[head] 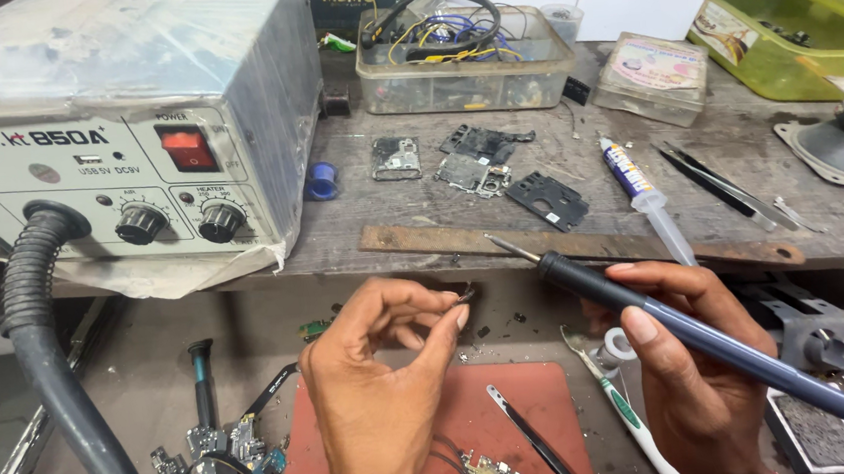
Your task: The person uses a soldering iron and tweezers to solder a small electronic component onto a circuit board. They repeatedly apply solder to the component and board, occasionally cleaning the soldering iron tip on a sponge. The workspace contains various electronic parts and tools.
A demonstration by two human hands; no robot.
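2 hands (514, 380) — slim iron (690, 331), thin wire (465, 291).

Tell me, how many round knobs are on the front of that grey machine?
2. Both sit low on the grey machine's front panel: the left knob beside the black hose, the right knob below the red switch. None seems hidden.

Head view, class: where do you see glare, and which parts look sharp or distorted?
Head view: glare on the plastic wrap over the hot-air station; the left hand, the right hand and its soldering iron are sharp; the wide lens bends the shelf edge and the station's sides.
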